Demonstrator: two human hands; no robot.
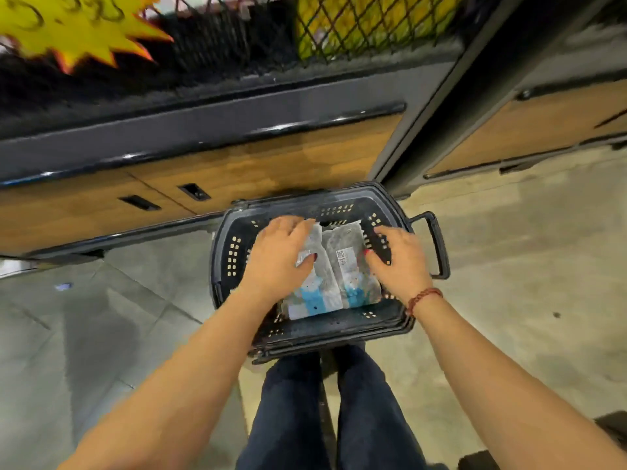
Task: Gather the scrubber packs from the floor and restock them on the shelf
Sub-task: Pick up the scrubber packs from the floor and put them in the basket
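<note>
Scrubber packs [353, 276], two clear blue-labelled pouches, lie 12-to-6 in the black perforated plastic basket [325, 334]. Left hand [281, 259] lies spread atop the 9 o'clock one. Right hand [403, 262] is spread too, thumb touching the other.

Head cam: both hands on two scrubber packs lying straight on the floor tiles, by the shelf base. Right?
Not quite. In the head view the two scrubber packs lie inside a dark basket standing on the floor, not straight on the tiles. The rest holds: left hand and right hand are on them, by the shelf base.
</note>
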